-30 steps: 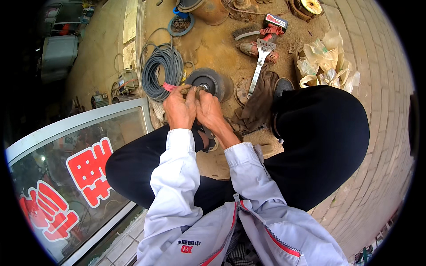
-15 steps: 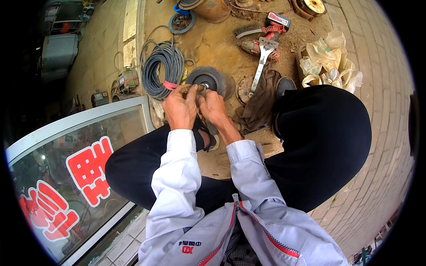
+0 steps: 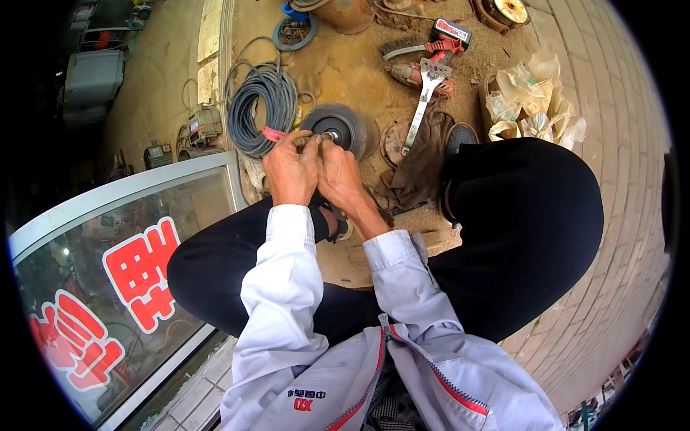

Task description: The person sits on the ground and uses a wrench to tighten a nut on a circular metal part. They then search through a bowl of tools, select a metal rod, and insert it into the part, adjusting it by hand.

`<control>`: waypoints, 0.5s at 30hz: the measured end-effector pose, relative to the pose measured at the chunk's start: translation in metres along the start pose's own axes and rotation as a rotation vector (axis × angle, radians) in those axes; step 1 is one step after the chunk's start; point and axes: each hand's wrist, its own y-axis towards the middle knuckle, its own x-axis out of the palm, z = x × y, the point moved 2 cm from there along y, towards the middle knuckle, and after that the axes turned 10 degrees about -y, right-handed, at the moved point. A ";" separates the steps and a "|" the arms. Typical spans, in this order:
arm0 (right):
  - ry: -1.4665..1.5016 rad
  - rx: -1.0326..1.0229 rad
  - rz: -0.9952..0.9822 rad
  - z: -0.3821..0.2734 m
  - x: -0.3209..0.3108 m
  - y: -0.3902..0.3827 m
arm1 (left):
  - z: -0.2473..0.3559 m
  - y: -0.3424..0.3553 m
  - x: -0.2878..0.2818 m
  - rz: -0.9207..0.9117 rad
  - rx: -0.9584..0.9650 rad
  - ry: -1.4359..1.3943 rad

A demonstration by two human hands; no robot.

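My left hand (image 3: pixel 291 169) and my right hand (image 3: pixel 341 172) meet fingertip to fingertip at the near side of a dark round motor-like part (image 3: pixel 354 132). Its flat end faces me, with a bright metal shaft (image 3: pixel 330 136) at the centre. Both hands are closed in a pinch, but whatever lies between the fingertips is too small and hidden to name. Just left of them is a coil of grey cable (image 3: pixel 248 118) bound with a pink tie (image 3: pixel 274 134).
A red cordless power tool (image 3: pixel 431 75) and a silver metal wrench-like tool (image 3: pixel 424 108) lie beyond, by a brown rag (image 3: pixel 419 169). Plastic bags (image 3: pixel 532 97) fill a box at right. A framed glass panel (image 3: pixel 165 208) stands at left; rusty metal parts (image 3: pixel 348 14) sit at the far edge.
My right hand has shifted slightly left, and its knuckles now sit closer against my left hand. The surrounding objects stay in place, apart from a small shift of the view.
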 end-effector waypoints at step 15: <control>0.082 0.114 -0.032 0.029 0.006 0.011 | 0.012 -0.002 -0.001 0.016 -0.031 0.009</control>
